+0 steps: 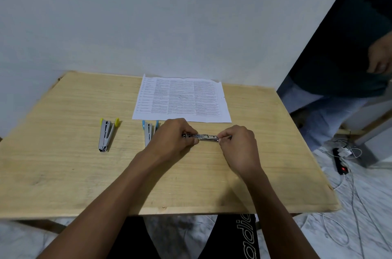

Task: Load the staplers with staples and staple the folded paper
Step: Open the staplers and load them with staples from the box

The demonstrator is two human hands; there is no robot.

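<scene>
A metal stapler [205,137] lies sideways above the wooden table [84,173], held at both ends. My left hand [171,140] grips its left end and my right hand [238,145] pinches its right end. A stapler with blue tips [148,131] lies just left of my left hand, partly hidden by it. Farther left lies a stapler with yellow tips [107,134]. A printed sheet of paper [182,99] lies flat at the back of the table, beyond my hands.
A person in dark clothing [350,57] stands at the right beyond the table. A power strip with a red light [340,162] and white cables lie on the floor to the right. A white wall runs behind the table.
</scene>
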